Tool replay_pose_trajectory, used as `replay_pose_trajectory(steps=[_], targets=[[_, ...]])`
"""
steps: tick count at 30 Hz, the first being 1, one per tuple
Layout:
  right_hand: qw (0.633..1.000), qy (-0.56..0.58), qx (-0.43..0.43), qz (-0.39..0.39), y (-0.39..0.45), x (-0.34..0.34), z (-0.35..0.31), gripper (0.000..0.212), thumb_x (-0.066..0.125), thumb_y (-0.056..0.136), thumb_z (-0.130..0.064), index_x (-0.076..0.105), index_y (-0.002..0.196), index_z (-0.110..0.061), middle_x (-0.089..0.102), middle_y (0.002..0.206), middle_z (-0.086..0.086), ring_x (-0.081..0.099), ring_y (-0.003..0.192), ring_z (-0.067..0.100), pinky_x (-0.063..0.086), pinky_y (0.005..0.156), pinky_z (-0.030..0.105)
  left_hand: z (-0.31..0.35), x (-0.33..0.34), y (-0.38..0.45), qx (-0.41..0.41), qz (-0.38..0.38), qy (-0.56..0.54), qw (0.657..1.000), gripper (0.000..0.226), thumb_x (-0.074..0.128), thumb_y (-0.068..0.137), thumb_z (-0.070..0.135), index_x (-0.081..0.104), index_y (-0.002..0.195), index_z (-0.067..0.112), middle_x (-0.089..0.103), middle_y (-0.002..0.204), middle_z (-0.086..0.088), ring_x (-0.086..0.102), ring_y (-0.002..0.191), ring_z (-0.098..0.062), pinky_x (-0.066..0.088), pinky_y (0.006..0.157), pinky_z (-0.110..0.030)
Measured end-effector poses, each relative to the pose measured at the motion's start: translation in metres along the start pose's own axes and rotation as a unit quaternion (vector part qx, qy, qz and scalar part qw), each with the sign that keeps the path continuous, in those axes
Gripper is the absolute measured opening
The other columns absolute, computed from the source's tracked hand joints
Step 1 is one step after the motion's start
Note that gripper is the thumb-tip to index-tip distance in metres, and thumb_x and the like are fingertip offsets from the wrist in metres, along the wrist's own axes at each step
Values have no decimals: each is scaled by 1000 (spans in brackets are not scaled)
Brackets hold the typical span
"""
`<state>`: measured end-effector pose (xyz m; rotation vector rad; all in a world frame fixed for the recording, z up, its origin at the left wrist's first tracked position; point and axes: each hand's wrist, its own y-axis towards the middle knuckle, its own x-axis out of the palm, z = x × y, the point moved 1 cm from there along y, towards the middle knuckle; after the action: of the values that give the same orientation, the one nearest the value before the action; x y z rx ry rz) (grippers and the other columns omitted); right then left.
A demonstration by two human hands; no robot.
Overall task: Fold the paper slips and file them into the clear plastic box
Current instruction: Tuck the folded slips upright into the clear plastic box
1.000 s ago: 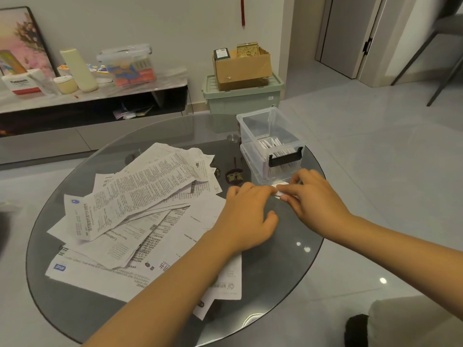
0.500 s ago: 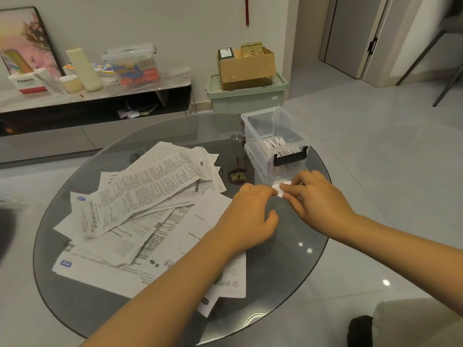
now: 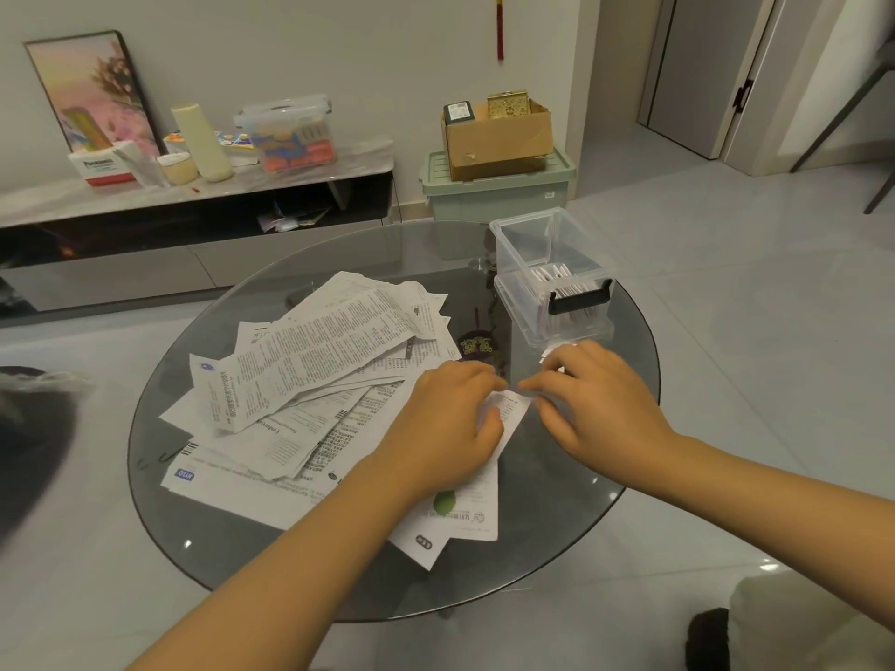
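A paper slip (image 3: 508,414) is being pressed flat for folding on the glass tabletop (image 3: 557,515).

The slip lies at the 4 o'clock side of the loose paper pile (image 3: 310,380), pinned under the left hand (image 3: 450,423), whose fingers are curled down on it; the right hand (image 3: 595,399) is pinching a small white piece at its fingertips. The clear plastic box (image 3: 552,278), already holding folded slips, stands at 1 o'clock. The paper is judged light, limp and easily creased; it is best taken by its edges.

left hand (image 3: 448,423) and right hand (image 3: 598,404) palm-down, fingertips nearly meeting.
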<state>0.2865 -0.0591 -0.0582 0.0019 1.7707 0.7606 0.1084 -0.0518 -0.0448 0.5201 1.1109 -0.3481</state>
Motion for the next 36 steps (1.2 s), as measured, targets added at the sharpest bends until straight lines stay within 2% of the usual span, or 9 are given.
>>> replay_pose_trajectory(steps=[3, 7, 12, 15, 19, 24, 27, 29, 36], targets=[[999, 22, -18, -22, 0, 3, -16, 15, 74, 74, -18, 74, 90, -18, 62, 79, -3, 57, 72, 19, 35, 60, 23, -9, -9, -18, -17, -7, 24, 1000, 35, 42, 90, 30, 60, 119, 23, 52, 125, 8, 40, 120, -11, 19, 97, -24], [997, 49, -32, -56, -3, 6, -30, 19, 60, 78, -27, 74, 88, -20, 64, 80, -5, 58, 73, 18, 41, 60, 23, -16, -18, -41, -24, -43, 43, 998, 47, 34, 81, 41, 60, 117, 27, 52, 117, 9, 40, 111, -9, 19, 90, -22], [984, 93, -63, -141, -15, 6, -39, 36, 44, 85, -42, 71, 101, -24, 66, 96, -9, 59, 89, 13, 49, 74, 25, -25, -21, -68, -13, -93, 21, 995, 57, 35, 81, 53, 48, 132, 31, 41, 133, 16, 26, 122, 2, 16, 97, -15], [979, 86, -76, -166, -22, 3, -43, 41, 46, 84, -54, 67, 109, -29, 64, 109, -10, 58, 101, 11, 44, 85, 25, -27, -21, -79, -2, -126, 4, 992, 67, 38, 79, 60, 35, 141, 34, 26, 146, 20, 9, 122, 16, -1, 99, -1], [974, 77, -61, -202, -26, -2, -50, 49, 44, 79, -66, 62, 114, -37, 60, 121, -10, 54, 112, 12, 35, 93, 23, -27, -23, -84, -6, -147, 3, 989, 71, 39, 77, 64, 30, 142, 37, 18, 150, 21, 3, 120, 19, -8, 98, 1], [958, 127, -30, -256, -26, -6, -56, 52, 52, 77, -67, 48, 125, -47, 28, 148, -17, 15, 137, 4, 9, 107, 17, -25, -25, -84, -13, -156, -4, 988, 66, 41, 78, 59, 31, 141, 41, 17, 150, 19, 3, 126, 10, -3, 98, -2], [950, 145, -25, -274, -24, -7, -59, 47, 56, 77, -64, 50, 121, -48, 24, 151, -16, 10, 140, 6, 9, 112, 22, -25, -26, -84, -16, -169, -11, 985, 67, 42, 77, 61, 32, 140, 42, 15, 150, 19, 4, 127, 9, 5, 104, -12], [947, 138, -26, -288, -24, -7, -61, 43, 54, 79, -63, 50, 119, -48, 21, 152, -18, 6, 141, 6, 7, 113, 22, -25, -26, -85, -19, -176, -20, 984, 69, 45, 74, 66, 33, 139, 44, 15, 150, 20, 5, 127, 10, 3, 103, -10], [950, 120, -70, -280, -27, -12, -64, 39, 47, 85, -59, 52, 121, -43, 32, 146, -23, 11, 141, 3, 4, 98, 10, -27, -24, -87, -17, -149, -31, 988, 71, 36, 67, 75, 43, 132, 47, 24, 147, 21, 12, 133, 3, 12, 111, -20]])
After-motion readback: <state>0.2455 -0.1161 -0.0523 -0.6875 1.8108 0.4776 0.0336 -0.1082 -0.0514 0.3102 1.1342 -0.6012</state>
